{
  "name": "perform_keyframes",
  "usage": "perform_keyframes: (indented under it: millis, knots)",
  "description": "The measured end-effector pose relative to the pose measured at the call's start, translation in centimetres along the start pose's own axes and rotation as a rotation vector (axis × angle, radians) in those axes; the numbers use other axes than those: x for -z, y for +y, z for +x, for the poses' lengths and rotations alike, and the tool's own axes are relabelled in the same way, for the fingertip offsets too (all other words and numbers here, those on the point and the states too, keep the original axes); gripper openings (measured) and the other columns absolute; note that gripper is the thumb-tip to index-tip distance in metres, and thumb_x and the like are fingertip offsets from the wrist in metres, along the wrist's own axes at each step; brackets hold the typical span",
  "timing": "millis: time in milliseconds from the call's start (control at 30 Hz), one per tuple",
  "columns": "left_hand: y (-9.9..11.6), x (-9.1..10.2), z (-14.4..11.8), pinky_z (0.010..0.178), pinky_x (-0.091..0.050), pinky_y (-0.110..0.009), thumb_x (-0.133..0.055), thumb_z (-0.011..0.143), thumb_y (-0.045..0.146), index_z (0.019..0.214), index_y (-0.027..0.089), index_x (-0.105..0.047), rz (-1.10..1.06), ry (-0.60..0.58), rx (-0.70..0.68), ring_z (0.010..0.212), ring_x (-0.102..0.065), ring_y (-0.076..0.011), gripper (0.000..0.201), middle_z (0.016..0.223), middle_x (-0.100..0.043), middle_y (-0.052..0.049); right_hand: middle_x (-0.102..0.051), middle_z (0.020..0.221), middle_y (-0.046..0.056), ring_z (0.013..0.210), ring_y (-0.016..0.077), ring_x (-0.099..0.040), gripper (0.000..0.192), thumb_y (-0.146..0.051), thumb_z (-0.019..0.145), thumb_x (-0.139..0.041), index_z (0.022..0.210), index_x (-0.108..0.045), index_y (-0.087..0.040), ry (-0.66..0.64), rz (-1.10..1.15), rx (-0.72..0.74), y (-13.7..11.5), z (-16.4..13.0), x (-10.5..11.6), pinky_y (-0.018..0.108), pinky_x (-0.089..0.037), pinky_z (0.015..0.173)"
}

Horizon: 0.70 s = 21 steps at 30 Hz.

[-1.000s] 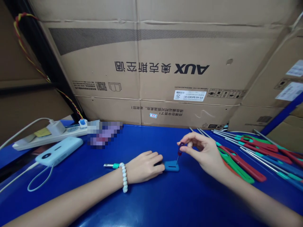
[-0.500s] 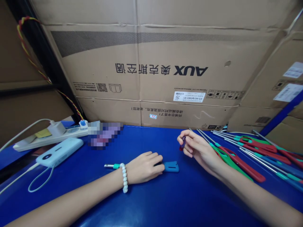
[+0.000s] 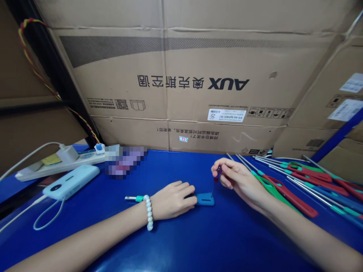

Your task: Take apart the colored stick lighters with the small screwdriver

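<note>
My left hand (image 3: 174,200) is closed over a blue long-necked lighter (image 3: 206,200) lying flat on the blue table. The lighter's metal nozzle and green collar stick out beyond my wrist on the left, and its handle end shows on the right. The middle of the lighter is hidden under my fingers. Between the thumb and fingers of my right hand (image 3: 236,177) is a small screwdriver (image 3: 218,174) with a purple and red handle. Its thin shaft points down, and the tip meets the end of the lighter's handle.
Several red, green and blue lighters (image 3: 297,189) lie in a pile on the right. A pale blue power bank (image 3: 75,182) with a strap and a white power strip (image 3: 64,166) are on the left. Behind the table (image 3: 170,249) stands a large cardboard box (image 3: 181,56).
My right hand has shifted very slightly left, and the screwdriver's shaft now shows clearly against the lighter's handle end. My left hand and the lighter stay in place.
</note>
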<state>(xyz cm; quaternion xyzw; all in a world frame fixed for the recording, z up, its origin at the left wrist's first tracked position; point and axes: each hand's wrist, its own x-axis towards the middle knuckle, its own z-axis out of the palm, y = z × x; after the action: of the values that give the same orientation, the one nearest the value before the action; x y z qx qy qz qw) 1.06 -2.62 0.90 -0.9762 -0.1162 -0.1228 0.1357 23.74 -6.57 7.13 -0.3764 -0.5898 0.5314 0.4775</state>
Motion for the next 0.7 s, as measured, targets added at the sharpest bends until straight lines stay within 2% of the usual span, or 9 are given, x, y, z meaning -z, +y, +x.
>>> perform_keyframes:
  millis: [133,233,333,467,600,700]
  knots:
    - [0.05,0.08,-0.01,0.065,-0.037,-0.031,-0.04,0.097,0.027,0.094,0.018,-0.052,-0.005,0.001,-0.002,0.077,-0.048,-0.0178,0.015,0.095,-0.054,-0.004,-0.052,0.069,0.0,0.049,0.0067,-0.029,0.033,-0.048,0.089,-0.052,0.083,-0.059,-0.016,-0.021,0.068,0.041,0.39,-0.09,-0.16,0.023,-0.024,0.047]
    - [0.09,0.17,-0.04,0.065,-0.037,-0.031,-0.04,0.097,0.027,0.094,0.018,-0.052,-0.007,0.004,-0.002,0.077,-0.048,-0.0178,0.015,0.094,-0.054,-0.004,-0.051,0.064,-0.003,0.05,0.0077,-0.03,0.029,-0.048,0.084,-0.06,0.084,-0.052,-0.019,-0.062,0.064,0.071,0.77,-0.11,-0.11,0.022,-0.021,0.046]
    - [0.11,0.19,-0.05,0.065,-0.038,-0.031,-0.041,0.096,0.027,0.093,0.018,-0.052,-0.009,0.005,-0.001,0.077,-0.048,-0.0176,0.014,0.094,-0.054,-0.004,-0.056,0.065,-0.003,0.047,0.0073,-0.029,0.027,-0.043,0.084,-0.063,0.085,-0.045,-0.022,-0.057,0.056,0.072,0.96,-0.01,-0.03,0.022,-0.018,0.043]
    - [0.13,0.18,-0.03,0.066,-0.038,-0.031,-0.042,0.096,0.026,0.092,0.018,-0.052,-0.006,0.009,-0.003,0.078,-0.049,-0.0174,0.014,0.094,-0.054,-0.004,-0.06,0.083,0.001,0.042,0.0033,-0.022,0.025,-0.043,0.086,-0.059,0.084,-0.054,-0.018,-0.018,0.016,0.063,0.81,0.13,-0.08,0.023,-0.017,0.042]
    - [0.14,0.17,-0.06,0.065,-0.038,-0.031,-0.043,0.096,0.026,0.091,0.018,-0.052,0.003,0.017,0.003,0.077,-0.049,-0.0172,0.013,0.093,-0.054,-0.004,-0.053,0.069,0.0,0.045,0.0057,-0.024,0.029,-0.044,0.088,-0.054,0.084,-0.059,-0.016,-0.02,0.041,0.025,0.48,0.05,-0.24,0.024,-0.022,0.044]
    - [0.13,0.15,-0.11,0.066,-0.038,-0.03,-0.044,0.096,0.026,0.095,0.018,-0.052,0.005,0.017,0.005,0.077,-0.049,-0.0173,0.012,0.093,-0.054,-0.004,-0.048,0.068,-0.001,0.049,0.0076,-0.026,0.03,-0.046,0.089,-0.052,0.087,-0.058,-0.016,-0.03,0.076,0.03,0.39,-0.08,-0.35,0.024,-0.024,0.047]
